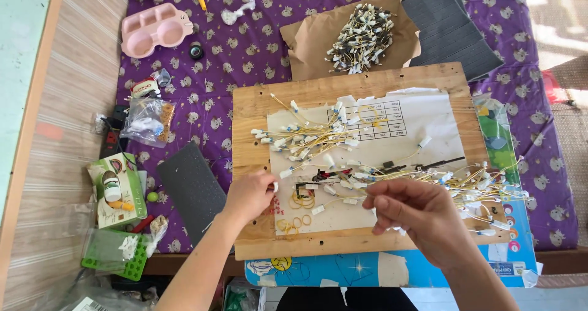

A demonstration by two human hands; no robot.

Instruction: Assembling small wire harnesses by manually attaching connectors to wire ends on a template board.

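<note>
Far left, on the wooden floor, a green carton (116, 190) and a green plastic rack (119, 254) are seen. A pink car-shaped tray (156, 28) and a clear bag of small parts (147, 121) lie on the purple patterned cloth (245, 48), with a dark foam sheet (191, 188) nearer the body. The wooden board (251, 103) is laid over the cloth, with a printed paper sheet (422, 118) on it. The left hand (250, 194) is held at the board's left edge, fingers pinched together on a small white connector (275, 187). Yellow rubber bands (300, 201) lie just beside it. A bundle of yellow wires with white connectors (306, 136) rests on the paper above. The right hand (419, 216) is placed over the board's lower middle, fingers curled together around thin yellow wires (349, 196). A loose tangle of wires (478, 185) is spread right of it. Behind the board, a heap of finished wire pieces (362, 38) sits on brown paper (306, 41), beside grey foam sheets (450, 26).
</note>
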